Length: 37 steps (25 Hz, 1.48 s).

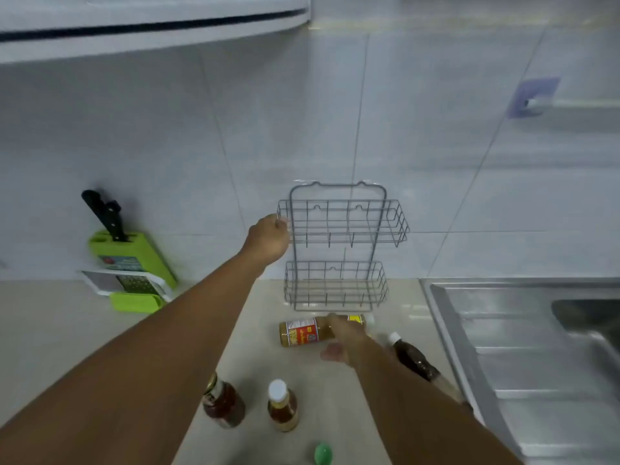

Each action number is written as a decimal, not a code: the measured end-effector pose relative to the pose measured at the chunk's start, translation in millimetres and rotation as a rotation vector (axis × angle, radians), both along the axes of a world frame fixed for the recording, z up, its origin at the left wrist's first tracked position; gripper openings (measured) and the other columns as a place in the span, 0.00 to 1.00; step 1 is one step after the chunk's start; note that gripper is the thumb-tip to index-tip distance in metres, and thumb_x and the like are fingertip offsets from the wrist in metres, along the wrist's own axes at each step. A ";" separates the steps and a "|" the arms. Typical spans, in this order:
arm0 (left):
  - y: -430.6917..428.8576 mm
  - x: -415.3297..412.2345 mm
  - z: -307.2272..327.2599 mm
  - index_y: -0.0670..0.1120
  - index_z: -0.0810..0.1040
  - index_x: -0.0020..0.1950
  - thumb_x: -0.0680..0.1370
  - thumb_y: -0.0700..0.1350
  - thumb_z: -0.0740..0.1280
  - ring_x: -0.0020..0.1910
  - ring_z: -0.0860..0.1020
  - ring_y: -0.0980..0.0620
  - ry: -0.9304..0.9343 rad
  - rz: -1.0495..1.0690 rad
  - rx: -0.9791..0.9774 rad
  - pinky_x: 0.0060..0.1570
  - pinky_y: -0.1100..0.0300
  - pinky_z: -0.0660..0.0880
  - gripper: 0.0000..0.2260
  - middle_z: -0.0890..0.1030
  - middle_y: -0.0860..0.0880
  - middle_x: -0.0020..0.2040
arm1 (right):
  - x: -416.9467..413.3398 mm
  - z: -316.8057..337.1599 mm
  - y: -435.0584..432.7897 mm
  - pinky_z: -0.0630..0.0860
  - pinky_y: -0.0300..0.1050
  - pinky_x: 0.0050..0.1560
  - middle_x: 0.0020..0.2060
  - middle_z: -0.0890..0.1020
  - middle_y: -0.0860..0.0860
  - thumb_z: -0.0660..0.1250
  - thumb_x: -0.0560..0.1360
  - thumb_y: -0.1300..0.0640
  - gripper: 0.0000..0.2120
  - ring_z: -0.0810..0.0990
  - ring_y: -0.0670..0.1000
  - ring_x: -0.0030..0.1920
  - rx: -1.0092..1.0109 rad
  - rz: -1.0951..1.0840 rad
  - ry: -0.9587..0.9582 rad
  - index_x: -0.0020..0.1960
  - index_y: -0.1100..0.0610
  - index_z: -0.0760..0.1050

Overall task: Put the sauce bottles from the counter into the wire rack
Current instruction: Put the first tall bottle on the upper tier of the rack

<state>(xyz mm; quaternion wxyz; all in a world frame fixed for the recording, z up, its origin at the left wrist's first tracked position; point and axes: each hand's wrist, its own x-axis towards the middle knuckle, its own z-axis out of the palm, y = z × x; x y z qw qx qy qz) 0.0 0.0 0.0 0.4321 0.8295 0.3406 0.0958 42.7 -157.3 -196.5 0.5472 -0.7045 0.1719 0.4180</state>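
Observation:
A grey two-tier wire rack (339, 250) stands against the tiled wall, both tiers holding nothing. My left hand (268, 238) grips the left edge of its upper tier. A yellow-brown sauce bottle (303, 331) lies on its side on the counter just in front of the rack, and my right hand (345, 338) rests on its neck end with fingers spread. A dark sauce bottle (414, 360) lies beside my right forearm. Nearer me stand a red-brown bottle (223, 404) and an amber bottle with a white cap (281, 406). A green cap (322, 454) shows at the bottom edge.
A green knife block (129, 258) with black-handled knives and a grater (124, 285) sit at the back left. A steel sink and drainboard (523, 347) fill the right side. A wall hook (531, 99) and a cabinet (151, 25) are above.

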 end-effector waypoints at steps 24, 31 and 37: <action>28.3 6.2 -31.3 0.50 0.66 0.77 0.83 0.50 0.61 0.71 0.72 0.48 -0.114 0.044 -0.226 0.72 0.50 0.69 0.22 0.74 0.48 0.73 | -20.4 48.6 -0.3 0.83 0.47 0.47 0.45 0.87 0.50 0.81 0.66 0.56 0.20 0.85 0.48 0.44 0.116 -0.212 -0.577 0.53 0.50 0.76; 28.4 6.7 -28.7 0.51 0.68 0.76 0.83 0.48 0.61 0.69 0.74 0.47 -0.152 0.071 -0.337 0.72 0.49 0.69 0.20 0.76 0.47 0.71 | 13.0 228.5 -6.2 0.81 0.34 0.41 0.39 0.87 0.44 0.83 0.67 0.58 0.16 0.86 0.41 0.39 0.407 -0.132 -1.196 0.49 0.55 0.79; 21.4 3.1 -26.2 0.52 0.68 0.76 0.84 0.45 0.56 0.71 0.72 0.46 -0.163 0.083 -0.255 0.71 0.58 0.67 0.19 0.73 0.48 0.73 | 37.2 278.9 44.6 0.79 0.31 0.46 0.51 0.83 0.45 0.81 0.68 0.46 0.27 0.82 0.43 0.45 0.193 0.163 -1.510 0.62 0.55 0.76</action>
